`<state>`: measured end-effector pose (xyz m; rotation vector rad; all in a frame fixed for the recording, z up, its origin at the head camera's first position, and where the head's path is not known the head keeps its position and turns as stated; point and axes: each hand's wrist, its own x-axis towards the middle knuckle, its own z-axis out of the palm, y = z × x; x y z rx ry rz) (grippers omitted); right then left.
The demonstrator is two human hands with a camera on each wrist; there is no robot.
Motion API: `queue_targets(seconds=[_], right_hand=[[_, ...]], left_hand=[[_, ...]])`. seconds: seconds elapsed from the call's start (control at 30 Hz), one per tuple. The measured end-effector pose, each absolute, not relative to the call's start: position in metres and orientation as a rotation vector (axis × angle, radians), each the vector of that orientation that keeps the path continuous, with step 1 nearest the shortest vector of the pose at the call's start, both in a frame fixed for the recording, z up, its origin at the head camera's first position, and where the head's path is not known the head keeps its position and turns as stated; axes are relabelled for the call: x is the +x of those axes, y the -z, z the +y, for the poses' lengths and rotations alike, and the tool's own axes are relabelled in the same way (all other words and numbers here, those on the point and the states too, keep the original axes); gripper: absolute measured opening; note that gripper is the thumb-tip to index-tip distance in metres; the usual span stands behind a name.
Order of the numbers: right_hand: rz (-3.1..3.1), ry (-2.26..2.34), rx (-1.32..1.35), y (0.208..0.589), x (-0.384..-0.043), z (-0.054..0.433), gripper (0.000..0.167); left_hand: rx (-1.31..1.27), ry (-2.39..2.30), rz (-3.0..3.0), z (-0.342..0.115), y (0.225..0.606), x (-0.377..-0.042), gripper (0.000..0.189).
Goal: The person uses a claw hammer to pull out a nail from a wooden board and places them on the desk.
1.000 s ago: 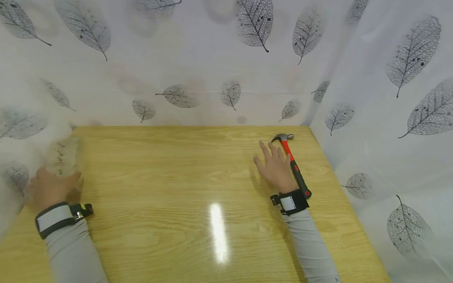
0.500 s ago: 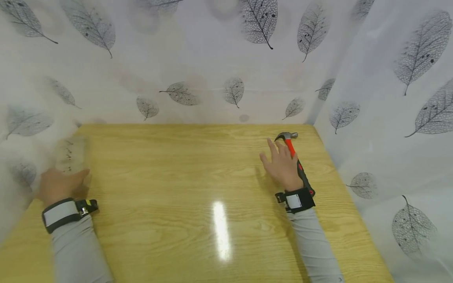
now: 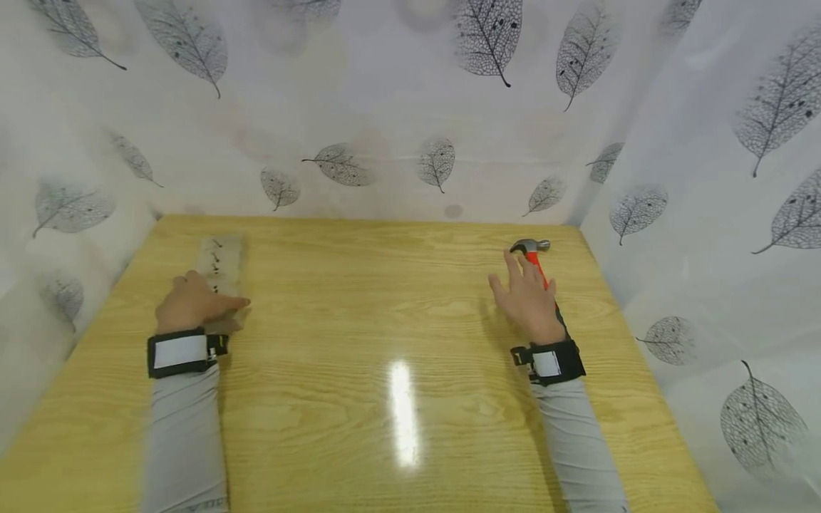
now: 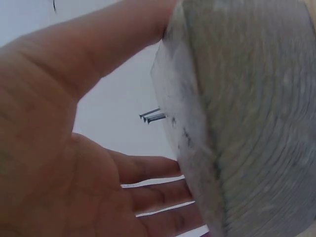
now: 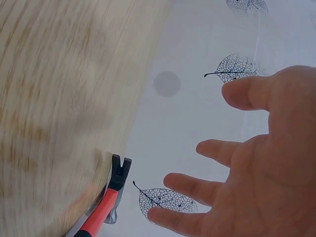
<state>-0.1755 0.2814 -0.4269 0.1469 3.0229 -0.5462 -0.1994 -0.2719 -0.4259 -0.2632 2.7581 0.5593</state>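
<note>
My left hand (image 3: 192, 306) grips a pale wooden block (image 3: 232, 260) near the table's left side, thumb on one side and fingers on the other. Several thin nails (image 4: 154, 116) stick up from its top face in a row. The left wrist view shows the block's grained end (image 4: 261, 123) up close, with thumb and fingers at its edges. On the right, my right hand (image 3: 529, 306) hovers with spread fingers, holding nothing. Partly under it in the head view lies a claw hammer (image 3: 536, 260) with a red and black handle; its claw (image 5: 118, 170) shows in the right wrist view.
Both hands are over a light wood-grain table (image 3: 333, 306). White sheeting with a grey leaf print (image 3: 385, 107) rises along the table's back, left and right edges. A bright light reflection (image 3: 404, 413) lies on the tabletop between the arms.
My left hand has moved right along with the nailed block, away from the left edge. My right hand stays over the hammer. The head view has shifted slightly.
</note>
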Motion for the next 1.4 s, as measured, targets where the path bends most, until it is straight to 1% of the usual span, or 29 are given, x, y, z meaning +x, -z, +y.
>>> queue_targets(seconds=[0.27,0.67,0.87,1.13,1.4], right_hand=[[3.006,0.567,0.139,0.424,-0.171,0.285,0.069],[2.978,0.549,0.13,0.425,-0.173,0.287,0.07],[2.978,0.573,0.115,0.424,-0.173,0.288,0.076],[2.98,0.602,0.128,0.424,-0.173,0.289,0.074],[2.972,0.603,0.138,0.424,-0.175,0.292,0.076]], left_hand=[[-0.087,-0.457,2.759,-0.21,0.422,-0.207,0.114],[0.124,-0.362,2.803,-0.123,0.41,-0.185,0.108],[0.238,-0.396,2.791,-0.096,0.415,-0.176,0.106],[0.324,-0.387,2.745,-0.07,0.414,-0.165,0.106],[0.439,-0.463,2.738,-0.051,0.417,-0.159,0.097]])
